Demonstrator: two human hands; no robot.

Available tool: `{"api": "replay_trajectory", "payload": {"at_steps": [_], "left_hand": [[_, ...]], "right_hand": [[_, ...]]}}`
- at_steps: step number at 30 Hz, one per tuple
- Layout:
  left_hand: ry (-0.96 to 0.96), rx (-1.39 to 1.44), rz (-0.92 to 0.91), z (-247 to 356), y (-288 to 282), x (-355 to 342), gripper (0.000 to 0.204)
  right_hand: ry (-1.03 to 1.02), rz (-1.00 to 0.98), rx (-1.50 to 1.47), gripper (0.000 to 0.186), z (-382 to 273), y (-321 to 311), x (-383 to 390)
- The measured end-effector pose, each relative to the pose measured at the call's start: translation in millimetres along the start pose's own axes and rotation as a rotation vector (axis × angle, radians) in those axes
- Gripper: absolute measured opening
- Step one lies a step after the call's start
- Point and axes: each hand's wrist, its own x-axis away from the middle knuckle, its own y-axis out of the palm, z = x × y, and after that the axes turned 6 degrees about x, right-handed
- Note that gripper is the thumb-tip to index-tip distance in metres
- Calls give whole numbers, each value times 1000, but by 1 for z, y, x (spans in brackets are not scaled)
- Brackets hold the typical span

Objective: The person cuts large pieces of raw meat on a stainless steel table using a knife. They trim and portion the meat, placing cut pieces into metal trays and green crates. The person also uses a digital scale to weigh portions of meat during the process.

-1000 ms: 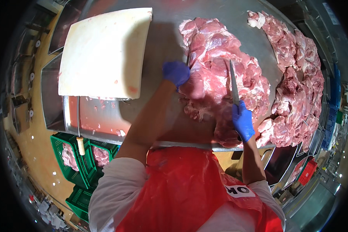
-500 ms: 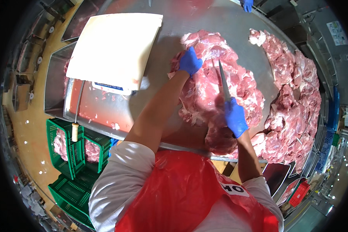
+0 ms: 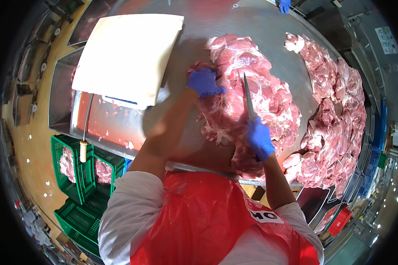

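Right hand (image 3: 261, 139) is wrapped round a knife (image 3: 248, 99), blade over the meat (image 3: 231, 102); left hand (image 3: 203, 83) (can't tell if it's pinching) is on the left edge.

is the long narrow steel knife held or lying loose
Held: the blue-gloved right hand grips the long narrow steel knife by its handle, blade pointing over the raw pink meat.

1. On your red apron (image 3: 199, 212), toward your right side, you wear a white label (image 3: 264, 215) with large, bold black lettering, set at a slant.
2. Far to your right, a white sheet (image 3: 387, 39) stands on a grey surface (image 3: 371, 57); its print is too small for you to read.
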Motion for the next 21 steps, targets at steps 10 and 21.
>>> {"api": "replay_trajectory", "payload": {"at_steps": [10, 21], "left_hand": [[-246, -11, -115, -7, 14, 8, 47], [21, -119, 325, 5, 36, 33, 18]], "right_hand": [[-156, -179, 395, 29, -44, -9, -47], [-284, -282, 590, 33, -80, 16, -136]]}}
